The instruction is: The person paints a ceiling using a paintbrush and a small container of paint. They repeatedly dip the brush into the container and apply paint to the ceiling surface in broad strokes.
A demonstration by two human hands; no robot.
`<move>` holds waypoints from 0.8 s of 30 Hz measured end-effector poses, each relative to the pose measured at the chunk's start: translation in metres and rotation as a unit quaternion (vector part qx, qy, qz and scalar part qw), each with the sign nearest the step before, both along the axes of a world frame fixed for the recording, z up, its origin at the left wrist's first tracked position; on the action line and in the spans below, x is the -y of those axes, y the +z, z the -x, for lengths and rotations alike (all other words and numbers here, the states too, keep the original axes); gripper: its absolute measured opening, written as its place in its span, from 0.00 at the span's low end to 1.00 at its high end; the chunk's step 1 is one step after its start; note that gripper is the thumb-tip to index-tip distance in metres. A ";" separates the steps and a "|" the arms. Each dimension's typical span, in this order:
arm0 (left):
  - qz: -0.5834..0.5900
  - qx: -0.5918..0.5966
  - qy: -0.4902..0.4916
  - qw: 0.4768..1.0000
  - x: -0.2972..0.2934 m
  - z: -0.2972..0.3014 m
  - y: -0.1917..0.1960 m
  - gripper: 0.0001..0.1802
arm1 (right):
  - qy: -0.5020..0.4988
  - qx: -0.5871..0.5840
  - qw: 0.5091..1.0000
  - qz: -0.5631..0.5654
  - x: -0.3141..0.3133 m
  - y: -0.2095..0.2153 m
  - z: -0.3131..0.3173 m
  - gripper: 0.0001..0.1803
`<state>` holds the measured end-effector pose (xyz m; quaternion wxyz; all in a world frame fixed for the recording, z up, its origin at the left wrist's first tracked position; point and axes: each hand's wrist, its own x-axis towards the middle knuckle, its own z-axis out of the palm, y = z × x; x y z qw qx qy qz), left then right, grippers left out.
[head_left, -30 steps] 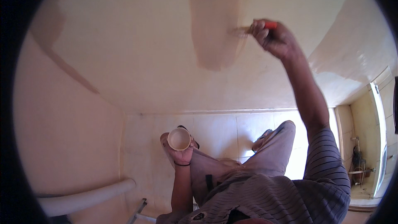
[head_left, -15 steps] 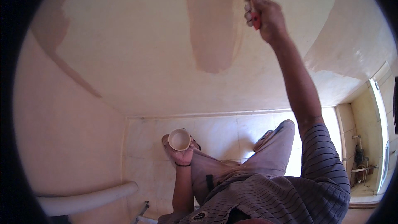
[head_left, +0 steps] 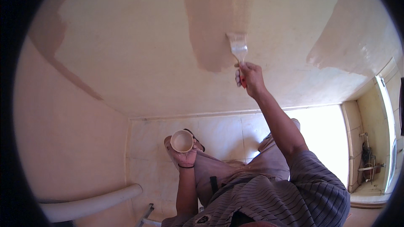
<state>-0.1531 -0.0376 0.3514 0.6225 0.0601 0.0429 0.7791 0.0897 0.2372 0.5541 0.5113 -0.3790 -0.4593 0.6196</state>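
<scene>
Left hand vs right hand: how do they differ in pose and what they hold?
The left hand is low near the floor, cupping a small round cup from below. The right hand is raised at the wall, gripping a red-handled paintbrush whose bristles touch the darker painted strip. Both hands are bare and each holds something.

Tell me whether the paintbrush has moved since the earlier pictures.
Yes. The paintbrush in the right hand has come down the wall, from above the darker painted strip to its lower end.
</scene>
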 end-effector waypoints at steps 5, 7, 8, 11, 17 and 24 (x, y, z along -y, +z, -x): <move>-0.002 -0.015 -0.004 1.000 -0.003 0.001 0.013 0.41 | -0.060 0.054 0.996 -0.040 0.031 0.003 -0.017 0.19; 0.009 -0.015 0.011 1.000 0.000 0.002 0.006 0.41 | -0.107 -0.023 0.992 -0.069 0.039 0.022 -0.014 0.18; 0.008 -0.009 0.004 1.000 -0.001 0.001 0.007 0.40 | -0.126 0.026 0.982 -0.142 0.037 0.038 -0.016 0.16; 0.008 0.003 -0.007 1.000 -0.003 -0.001 0.016 0.41 | -0.132 0.030 0.966 -0.221 0.017 0.093 -0.013 0.14; -0.015 0.007 0.007 1.000 -0.002 0.000 0.006 0.41 | -0.088 -0.016 0.952 -0.293 -0.003 0.183 0.021 0.12; -0.026 0.005 0.025 0.999 -0.002 0.003 -0.014 0.41 | -0.005 -0.016 0.960 -0.281 -0.023 0.182 0.092 0.14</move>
